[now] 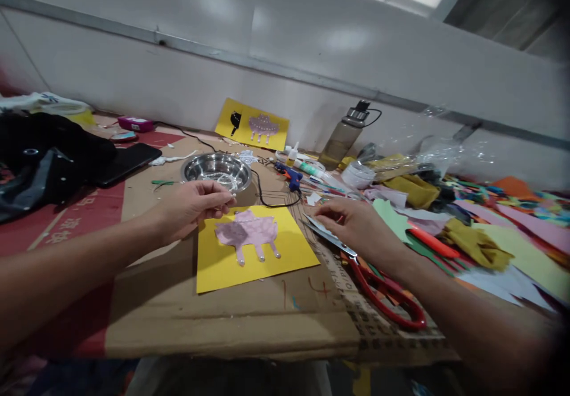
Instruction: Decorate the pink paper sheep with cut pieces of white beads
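Note:
My left hand is closed in a pinch just in front of a shiny metal bowl. Small white beads show at its fingertips, in line with a white bead string in the bowl. Below lies a yellow card bearing a lilac cut-out shape with three legs, a silvery bead at each leg's end. To the card's right, my right hand has its fingers drawn together over the blades of red-handled scissors. What those fingers hold, if anything, is hidden.
A second yellow card leans on the wall. Behind the work are a blue glue gun with its cord and a grey bottle. Felt scraps crowd the right; a black phone and dark bag lie left.

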{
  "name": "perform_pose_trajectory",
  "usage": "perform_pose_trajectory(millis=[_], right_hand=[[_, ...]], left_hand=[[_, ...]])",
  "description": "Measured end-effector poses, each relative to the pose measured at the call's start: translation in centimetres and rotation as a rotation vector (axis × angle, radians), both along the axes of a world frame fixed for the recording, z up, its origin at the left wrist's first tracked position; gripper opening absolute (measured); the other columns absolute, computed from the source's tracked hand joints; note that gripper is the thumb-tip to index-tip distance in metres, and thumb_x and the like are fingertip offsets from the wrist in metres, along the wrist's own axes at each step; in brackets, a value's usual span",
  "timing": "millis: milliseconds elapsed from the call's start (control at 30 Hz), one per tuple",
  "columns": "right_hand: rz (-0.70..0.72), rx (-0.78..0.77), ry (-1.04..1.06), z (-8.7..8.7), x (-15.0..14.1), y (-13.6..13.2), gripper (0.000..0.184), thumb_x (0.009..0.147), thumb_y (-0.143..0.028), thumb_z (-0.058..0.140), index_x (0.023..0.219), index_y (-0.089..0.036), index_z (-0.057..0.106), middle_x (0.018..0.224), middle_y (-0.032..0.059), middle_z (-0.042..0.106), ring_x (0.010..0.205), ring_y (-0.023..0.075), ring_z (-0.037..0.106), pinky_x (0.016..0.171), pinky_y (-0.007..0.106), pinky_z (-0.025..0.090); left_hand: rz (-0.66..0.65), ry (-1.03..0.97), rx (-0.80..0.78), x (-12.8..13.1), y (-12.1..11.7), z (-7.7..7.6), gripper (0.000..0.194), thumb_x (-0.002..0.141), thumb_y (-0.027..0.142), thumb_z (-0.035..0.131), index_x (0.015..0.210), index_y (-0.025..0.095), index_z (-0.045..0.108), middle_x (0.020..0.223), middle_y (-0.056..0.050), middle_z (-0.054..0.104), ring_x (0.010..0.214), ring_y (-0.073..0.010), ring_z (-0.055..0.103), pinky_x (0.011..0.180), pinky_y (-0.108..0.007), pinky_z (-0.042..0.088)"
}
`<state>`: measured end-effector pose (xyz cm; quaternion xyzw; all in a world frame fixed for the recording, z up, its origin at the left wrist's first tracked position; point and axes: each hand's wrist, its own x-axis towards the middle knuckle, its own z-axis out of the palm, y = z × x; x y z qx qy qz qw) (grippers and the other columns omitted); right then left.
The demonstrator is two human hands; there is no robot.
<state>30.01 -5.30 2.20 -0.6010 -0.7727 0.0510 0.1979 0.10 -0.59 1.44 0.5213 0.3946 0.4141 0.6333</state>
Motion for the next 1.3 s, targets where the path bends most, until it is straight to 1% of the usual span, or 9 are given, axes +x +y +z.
perform_pose_trajectory(millis=[133, 233, 300, 367, 567, 767, 1033, 1167, 1300], right_hand=[[0.039, -0.19, 0.225, 0.6, -3.0, 0.7, 0.017, 0.08, -0.03, 0.054, 0.084, -0.021, 0.069, 0.079, 0.0008, 0.07, 0.069, 0.015, 0.061, 0.061, 0.026, 0.046], [0.08, -0.262, 0.287, 0.4, -5.2, 1.9, 0.016, 0.08, -0.029, 0.055, 0.081, -0.019, 0.068, 0.076, 0.0006, 0.07, 0.068, 0.0141, 0.061, 0.061, 0.026, 0.046], [0.103, -0.276, 0.298, 0.2, -6.3, 2.7, 0.015, 0.08, -0.026, 0.055, 0.08, -0.019, 0.068, 0.077, 0.0008, 0.07, 0.07, 0.014, 0.061, 0.063, 0.025, 0.046], [0.095, -0.283, 0.274, -0.1, -7.2, 3.4, 0.014, 0.08, -0.024, 0.056, 0.08, -0.019, 0.069, 0.078, 0.001, 0.071, 0.07, 0.0141, 0.062, 0.063, 0.026, 0.045], [0.052, -0.285, 0.183, -0.3, -9.1, 4.3, 0.013, 0.077, -0.014, 0.058, 0.077, -0.019, 0.071, 0.08, 0.0023, 0.071, 0.073, 0.0147, 0.062, 0.065, 0.025, 0.046], [0.002, -0.287, 0.082, -0.7, -9.8, 4.6, 0.011, 0.077, -0.02, 0.062, 0.076, -0.022, 0.072, 0.083, 0.002, 0.071, 0.078, 0.0169, 0.061, 0.069, 0.029, 0.043], [0.055, -0.286, 0.131, -2.0, -9.9, 5.3, 0.013, 0.078, -0.019, 0.06, 0.079, -0.021, 0.072, 0.079, 0.0015, 0.071, 0.077, 0.0164, 0.061, 0.071, 0.029, 0.04], [0.067, -0.276, 0.153, -1.7, -10.3, 5.2, 0.012, 0.079, -0.017, 0.06, 0.078, -0.019, 0.071, 0.081, 0.0029, 0.071, 0.078, 0.0163, 0.061, 0.071, 0.028, 0.042], [0.068, -0.279, 0.172, -1.2, -10.9, 4.9, 0.011, 0.078, -0.014, 0.061, 0.077, -0.019, 0.071, 0.082, 0.0035, 0.071, 0.08, 0.0161, 0.062, 0.073, 0.028, 0.043]], left_hand=[[0.049, 0.288, 0.267, -0.9, -0.4, -0.6, 0.014, 0.07, 0.029, 0.071, 0.065, 0.017, 0.067, 0.063, -0.003, 0.062, 0.057, -0.0112, 0.05, 0.055, -0.024, 0.038], [0.022, 0.414, 0.46, -1.1, -0.9, -1.1, 0.011, 0.074, 0.027, 0.066, 0.07, 0.018, 0.067, 0.072, -0.004, 0.066, 0.066, -0.0138, 0.055, 0.061, -0.024, 0.041], [0.005, 0.468, 0.528, -1.0, -1.2, -1.5, 0.009, 0.075, 0.025, 0.064, 0.072, 0.018, 0.068, 0.077, -0.005, 0.068, 0.07, -0.0151, 0.058, 0.063, -0.024, 0.042], [-0.022, 0.482, 0.532, -0.8, -1.4, -1.7, 0.008, 0.075, 0.024, 0.064, 0.073, 0.018, 0.068, 0.077, -0.005, 0.069, 0.068, -0.0148, 0.058, 0.06, -0.024, 0.042], [-0.094, 0.37, 0.387, -0.7, -1.2, -2.3, 0.005, 0.073, 0.022, 0.065, 0.073, 0.018, 0.068, 0.069, -0.005, 0.067, 0.061, -0.0158, 0.059, 0.059, -0.026, 0.045], [-0.201, 0.415, 0.396, -0.8, -0.9, -2.8, 0.011, 0.08, 0.024, 0.057, 0.076, 0.016, 0.064, 0.072, -0.006, 0.07, 0.066, -0.0162, 0.064, 0.063, -0.027, 0.049], [-0.238, 0.478, 0.453, -0.9, -0.7, -3.3, 0.01, 0.082, 0.021, 0.053, 0.081, 0.014, 0.061, 0.075, -0.004, 0.07, 0.067, -0.0143, 0.065, 0.064, -0.027, 0.051], [-0.23, 0.554, 0.545, -1.2, -1.0, -3.4, 0.012, 0.083, 0.022, 0.053, 0.083, 0.015, 0.062, 0.078, -0.004, 0.069, 0.068, -0.0134, 0.064, 0.064, -0.025, 0.05], [-0.227, 0.633, 0.749, -1.6, -1.1, -3.7, 0.012, 0.083, 0.02, 0.053, 0.084, 0.016, 0.064, 0.084, -0.005, 0.069, 0.072, -0.0135, 0.063, 0.065, -0.025, 0.049]])
